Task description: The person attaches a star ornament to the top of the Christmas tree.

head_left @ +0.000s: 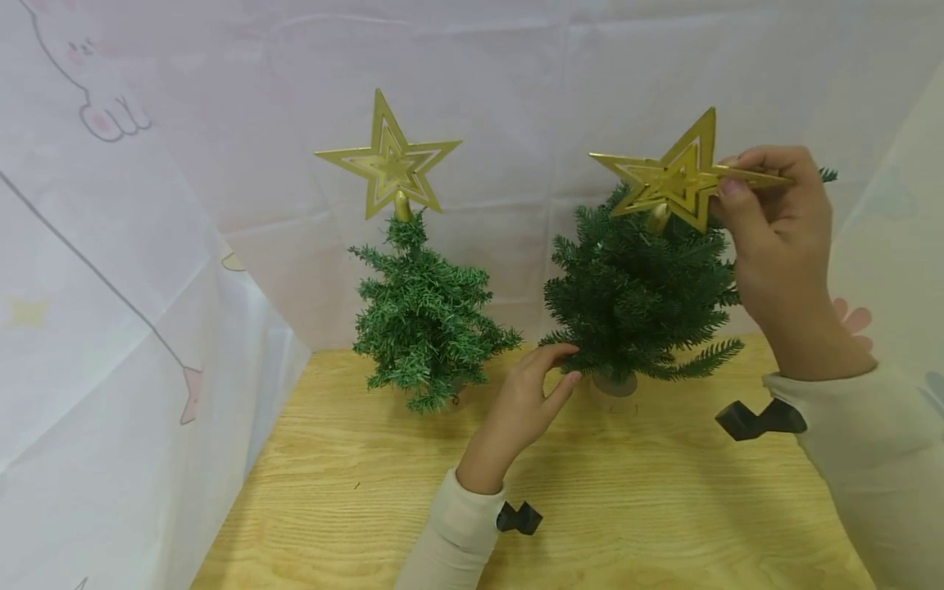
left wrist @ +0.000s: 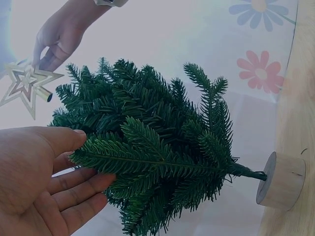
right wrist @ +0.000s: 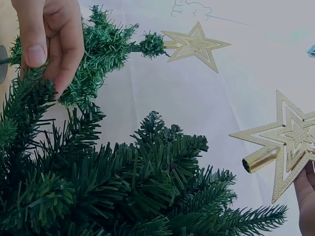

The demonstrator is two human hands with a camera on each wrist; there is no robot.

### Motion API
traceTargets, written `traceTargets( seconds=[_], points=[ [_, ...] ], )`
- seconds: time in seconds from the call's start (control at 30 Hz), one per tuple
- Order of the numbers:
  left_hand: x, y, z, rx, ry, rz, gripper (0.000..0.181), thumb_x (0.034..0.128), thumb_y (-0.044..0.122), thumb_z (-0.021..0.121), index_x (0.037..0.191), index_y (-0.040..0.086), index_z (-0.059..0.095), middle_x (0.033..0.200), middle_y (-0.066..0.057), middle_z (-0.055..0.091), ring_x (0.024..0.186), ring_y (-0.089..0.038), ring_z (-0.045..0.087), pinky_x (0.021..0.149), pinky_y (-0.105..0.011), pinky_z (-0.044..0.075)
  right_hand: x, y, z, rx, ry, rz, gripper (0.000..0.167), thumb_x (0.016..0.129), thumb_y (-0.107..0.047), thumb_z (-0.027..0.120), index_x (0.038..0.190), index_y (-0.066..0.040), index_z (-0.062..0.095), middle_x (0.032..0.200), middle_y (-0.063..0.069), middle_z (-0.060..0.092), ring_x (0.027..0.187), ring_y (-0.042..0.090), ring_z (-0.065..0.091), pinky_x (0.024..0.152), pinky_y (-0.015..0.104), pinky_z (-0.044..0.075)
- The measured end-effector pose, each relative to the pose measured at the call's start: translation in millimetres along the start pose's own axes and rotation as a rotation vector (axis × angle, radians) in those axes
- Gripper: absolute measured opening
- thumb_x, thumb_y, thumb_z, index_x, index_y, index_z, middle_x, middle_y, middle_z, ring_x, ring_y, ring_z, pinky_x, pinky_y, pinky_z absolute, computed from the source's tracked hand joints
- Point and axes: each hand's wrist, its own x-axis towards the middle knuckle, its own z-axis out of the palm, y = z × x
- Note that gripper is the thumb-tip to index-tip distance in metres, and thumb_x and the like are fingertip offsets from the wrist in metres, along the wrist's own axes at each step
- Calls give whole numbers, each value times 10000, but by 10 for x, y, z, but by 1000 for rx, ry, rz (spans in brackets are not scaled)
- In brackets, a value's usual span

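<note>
My right hand (head_left: 785, 233) pinches one point of a gold star tree topper (head_left: 682, 180) between thumb and fingers. The star is tilted above the darker green artificial Christmas tree (head_left: 642, 287). In the right wrist view the topper's hollow tube (right wrist: 261, 158) is apart from the branches. Low on that tree's left side, my left hand (head_left: 519, 401) holds a branch tip (left wrist: 106, 151) lightly between thumb and fingers. A lighter green Christmas tree (head_left: 428, 319) stands to the left, with another gold star topper (head_left: 394, 164) upright on its top.
Both trees stand on a wood-grain table (head_left: 354, 492). A round wooden base (left wrist: 283, 182) supports the darker tree. Behind and to the left hangs a pale printed cloth (head_left: 509, 98) with creases. Dark wrist mounts (head_left: 763, 419) sit at both cuffs.
</note>
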Motion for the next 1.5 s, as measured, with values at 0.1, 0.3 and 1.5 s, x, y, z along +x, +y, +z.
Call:
traceTargets(
  seconds=[0.1, 0.3, 1.5],
  points=[
    [1, 1, 1, 1, 2, 3, 427, 1010, 394, 513, 1398, 216, 500, 1336, 60, 538, 1204, -95, 526, 962, -331, 486, 32, 12, 5, 2, -2, 1, 143, 969, 50, 515, 1097, 113, 530, 1084, 221, 557, 958, 288, 588, 872, 297, 515],
    [3, 5, 0, -4, 3, 9, 423, 1011, 375, 522, 1399, 206, 500, 1340, 55, 537, 1206, -99, 527, 964, -327, 485, 95, 29, 35, 10, -8, 2, 120, 964, 75, 509, 1075, 100, 547, 1060, 200, 562, 868, 244, 549, 792, 286, 491],
    [-12, 22, -6, 5, 0, -6, 420, 1010, 360, 535, 1396, 199, 504, 1347, 49, 539, 1213, -99, 526, 970, -327, 482, 358, 90, 45, 2, 14, 182, 181, 977, -17, 529, 1153, 25, 515, 1165, 186, 469, 1192, 318, 511, 1002, 340, 461]
  ],
)
